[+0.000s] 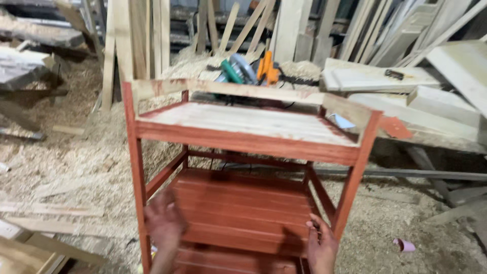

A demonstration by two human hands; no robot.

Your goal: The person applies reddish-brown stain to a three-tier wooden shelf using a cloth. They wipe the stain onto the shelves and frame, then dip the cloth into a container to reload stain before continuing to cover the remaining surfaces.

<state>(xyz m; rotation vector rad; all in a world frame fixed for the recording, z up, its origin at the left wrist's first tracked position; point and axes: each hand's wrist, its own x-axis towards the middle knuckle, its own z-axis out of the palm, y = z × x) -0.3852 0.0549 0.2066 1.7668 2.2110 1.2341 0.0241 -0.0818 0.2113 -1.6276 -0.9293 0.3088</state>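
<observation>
Red-painted wooden shelf rack (243, 167), frame centre, standing on sawdust. Left hand (165, 223), blurred, fingers spread and grasping nothing, at its lower left; right hand (320, 243) touches the lower shelf's front-right edge, grip indiscernible.

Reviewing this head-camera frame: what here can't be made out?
- Left hand: motion-blurred, so its fingers and any contact with the red wooden rack are unclear.
- Right hand: its lower part is cut off by the bottom edge; it rests by the rack's front right leg.
- Rack's feet: below the bottom edge.
- Power tools behind the rack: half hidden by its back rail, type unclear.
</observation>
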